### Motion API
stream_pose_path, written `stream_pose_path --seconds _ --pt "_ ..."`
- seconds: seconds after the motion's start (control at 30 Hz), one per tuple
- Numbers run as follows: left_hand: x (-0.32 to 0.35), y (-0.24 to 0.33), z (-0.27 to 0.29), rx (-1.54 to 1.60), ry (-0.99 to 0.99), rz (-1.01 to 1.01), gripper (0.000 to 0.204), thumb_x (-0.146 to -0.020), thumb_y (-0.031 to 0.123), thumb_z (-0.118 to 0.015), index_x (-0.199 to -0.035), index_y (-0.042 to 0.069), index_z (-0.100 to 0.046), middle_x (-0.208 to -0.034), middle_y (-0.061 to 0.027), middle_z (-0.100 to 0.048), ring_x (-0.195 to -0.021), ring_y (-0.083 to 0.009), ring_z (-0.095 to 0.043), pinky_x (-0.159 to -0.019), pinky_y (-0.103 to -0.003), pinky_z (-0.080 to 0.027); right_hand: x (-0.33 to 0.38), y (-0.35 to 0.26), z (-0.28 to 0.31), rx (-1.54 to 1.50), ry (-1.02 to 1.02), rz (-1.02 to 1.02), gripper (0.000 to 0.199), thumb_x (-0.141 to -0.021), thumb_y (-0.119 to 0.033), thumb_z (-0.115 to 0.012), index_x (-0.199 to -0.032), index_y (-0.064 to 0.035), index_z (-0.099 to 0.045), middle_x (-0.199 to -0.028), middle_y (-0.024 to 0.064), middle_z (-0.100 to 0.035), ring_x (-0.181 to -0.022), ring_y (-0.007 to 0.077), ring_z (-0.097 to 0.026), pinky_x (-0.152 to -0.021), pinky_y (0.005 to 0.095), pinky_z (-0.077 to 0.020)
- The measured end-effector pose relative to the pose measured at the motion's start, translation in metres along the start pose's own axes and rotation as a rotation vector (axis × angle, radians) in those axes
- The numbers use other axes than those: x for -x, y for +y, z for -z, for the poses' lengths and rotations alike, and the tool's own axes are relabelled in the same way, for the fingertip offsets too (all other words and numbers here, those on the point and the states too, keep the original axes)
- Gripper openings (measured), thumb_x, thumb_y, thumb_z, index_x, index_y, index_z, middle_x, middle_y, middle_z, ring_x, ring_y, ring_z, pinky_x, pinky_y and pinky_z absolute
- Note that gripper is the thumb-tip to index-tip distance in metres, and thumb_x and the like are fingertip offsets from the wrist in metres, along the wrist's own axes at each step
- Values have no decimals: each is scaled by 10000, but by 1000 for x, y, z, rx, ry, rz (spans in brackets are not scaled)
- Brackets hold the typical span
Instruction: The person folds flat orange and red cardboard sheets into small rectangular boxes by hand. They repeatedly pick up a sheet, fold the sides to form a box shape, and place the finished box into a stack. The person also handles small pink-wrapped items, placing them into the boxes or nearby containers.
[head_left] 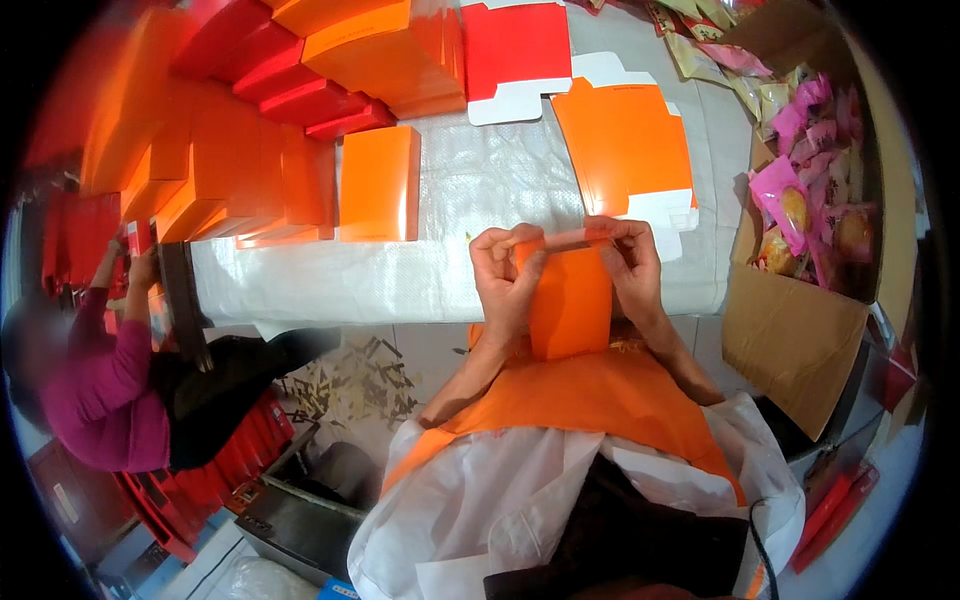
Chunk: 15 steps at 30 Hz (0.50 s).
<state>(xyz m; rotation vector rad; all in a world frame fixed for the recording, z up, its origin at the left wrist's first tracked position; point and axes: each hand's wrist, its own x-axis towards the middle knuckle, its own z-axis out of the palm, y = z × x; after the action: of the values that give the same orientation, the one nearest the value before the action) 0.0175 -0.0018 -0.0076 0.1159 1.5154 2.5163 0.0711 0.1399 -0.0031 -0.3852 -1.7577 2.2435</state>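
Upright in front of my body, at the table's near edge, is an orange cardboard box (570, 310). My left hand (505, 270) pinches the left end of its pale top edge, fingers curled. At the right end of that same edge, my right hand (632, 262) grips with thumb and bent fingers. Just beyond my hands lie flat orange box blanks (628, 145) with white flaps. A flat red box blank (516, 55) rests farther back. To the left, a finished-looking orange box (380, 185) stands alone on the table.
Stacked orange boxes (225, 175) and red boxes (285, 85) crowd the table's left side. At right, an open carton (795, 335) holds packets in pink wrappers (785, 200). A co-worker in a purple top (110, 400) sits at left. Scraps (355, 380) litter the floor.
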Motion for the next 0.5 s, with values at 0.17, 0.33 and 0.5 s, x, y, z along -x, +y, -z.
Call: stream_pose_path --seconds 0.17,0.33,0.5 --pt "-3 13 -4 -372 -111 -26 251 -724 -75 -590 -920 21 -467 -963 -67 -497 -886 -141 -497 -787 -251 -414 -5 -3 0 7 -75 54 142 -861 -32 -491 -993 -39 -438 -1013 63 -509 -934 116 -494 -827 264 -414" --pt "-5 27 -13 -420 -36 115 250 -698 -43 -612 -902 17 -479 -929 -59 -488 -866 -142 -494 -771 -251 -416 -8 -12 -6 11 -61 -14 104 -877 -78 -486 -970 -43 -457 -994 41 -498 -895 95 -468 -802 231 -395" --pt "-4 17 -7 -444 -174 -99 251 -700 -24 -617 -915 4 -491 -940 -79 -491 -860 -161 -503 -763 -258 -421 -4 -8 -8 82 -134 83 96 -873 -82 -490 -956 -42 -460 -989 42 -495 -900 96 -457 -813 226 -381"
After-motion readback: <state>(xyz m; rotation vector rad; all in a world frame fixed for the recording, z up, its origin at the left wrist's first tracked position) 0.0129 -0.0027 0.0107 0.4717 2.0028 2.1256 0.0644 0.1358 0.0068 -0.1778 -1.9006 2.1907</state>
